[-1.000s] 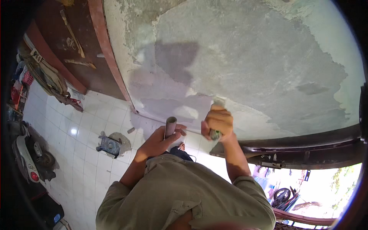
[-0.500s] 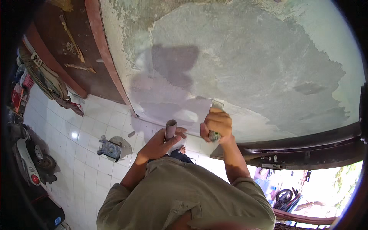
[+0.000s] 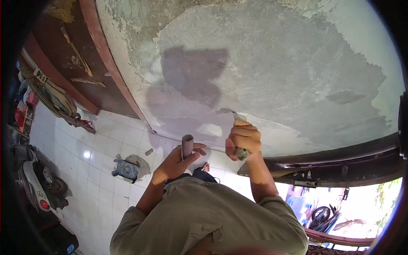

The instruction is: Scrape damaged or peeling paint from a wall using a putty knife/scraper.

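Observation:
A scraper (image 3: 240,116) with a flat blade is gripped in my right hand (image 3: 247,138), its blade at the wall (image 3: 272,68). The greenish, mottled end of its handle shows below my fingers. There the wall carries a grey patch with a ragged lower edge, beside paler plaster. My left hand (image 3: 172,163) is wrapped round a short grey-brown cylinder (image 3: 187,146) that points up, held low and apart from the wall. What lies under the cylinder is hidden by my hand.
On the white tiled floor (image 3: 100,182) at left stands a small blue-grey stool-like object (image 3: 126,169) with a small loose piece (image 3: 149,151) near it. A scooter (image 3: 36,182) is parked far left. Cloth (image 3: 53,91) hangs by the brown door (image 3: 70,51). A dark ledge (image 3: 323,159) runs at right.
My right hand and the scraper have shifted slightly right and down along the wall. The left hand still holds the cylinder. The whole view has turned a little.

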### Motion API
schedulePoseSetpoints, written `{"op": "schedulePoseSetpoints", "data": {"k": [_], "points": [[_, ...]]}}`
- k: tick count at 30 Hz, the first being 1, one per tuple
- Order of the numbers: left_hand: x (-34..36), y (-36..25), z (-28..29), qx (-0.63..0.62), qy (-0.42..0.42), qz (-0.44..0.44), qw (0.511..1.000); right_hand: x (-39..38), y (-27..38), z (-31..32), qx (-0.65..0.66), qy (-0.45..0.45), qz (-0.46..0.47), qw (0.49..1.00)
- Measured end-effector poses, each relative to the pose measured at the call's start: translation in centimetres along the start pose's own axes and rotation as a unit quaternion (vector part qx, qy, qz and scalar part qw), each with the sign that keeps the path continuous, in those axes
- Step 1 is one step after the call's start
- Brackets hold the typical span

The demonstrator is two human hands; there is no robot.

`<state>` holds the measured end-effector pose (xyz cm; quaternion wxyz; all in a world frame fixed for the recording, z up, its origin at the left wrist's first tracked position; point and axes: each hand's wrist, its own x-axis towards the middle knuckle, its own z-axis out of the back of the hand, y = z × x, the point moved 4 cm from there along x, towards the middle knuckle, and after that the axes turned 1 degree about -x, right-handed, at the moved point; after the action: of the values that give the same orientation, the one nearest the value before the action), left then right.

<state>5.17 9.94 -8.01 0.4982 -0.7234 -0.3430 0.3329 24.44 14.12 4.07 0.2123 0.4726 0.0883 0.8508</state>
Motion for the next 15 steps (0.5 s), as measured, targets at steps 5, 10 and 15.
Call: {"op": "schedulePoseSetpoints", "data": {"k": [5,10,15], "points": [[0.8,-0.9,-0.1,0.019,0.019,-0.002,1.0,-1.7,0.9,-0.7,0.07,-0.014,-0.017,0.997],[0.9,-0.3,-0.4,0.016,0.035,0.014,0.999,-0.6,1.1,-0.5,0.075,-0.042,0.028,0.996],[0.8,-0.7,-1.3,-0.022,0.056,0.014,0.998,-2.4,-1.8,-0.2,0.001,-0.002,-0.074,0.997]]}}
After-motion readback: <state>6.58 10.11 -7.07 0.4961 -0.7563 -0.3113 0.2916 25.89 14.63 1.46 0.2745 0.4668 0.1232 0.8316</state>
